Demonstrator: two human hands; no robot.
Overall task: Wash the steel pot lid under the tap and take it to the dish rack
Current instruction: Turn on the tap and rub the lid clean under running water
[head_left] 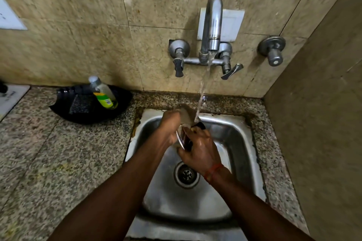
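The steel pot lid (184, 117) stands on edge over the sink (235, 139), tilted, with its shiny rim showing between my hands. My left hand (168, 129) grips it from the left side. My right hand (199, 148) is closed against its right face, where a black knob (199, 125) pokes out above my fingers. Water runs from the steel tap (212, 25) and lands on the lid's top edge. Much of the lid is hidden by my hands.
A black tray (64, 103) on the granite counter left of the sink holds a dark scrub pad (80, 104) and a green dish-soap bottle (103, 94). Tap handles (231, 71) jut from the tiled wall. A side wall closes the right. No dish rack is in view.
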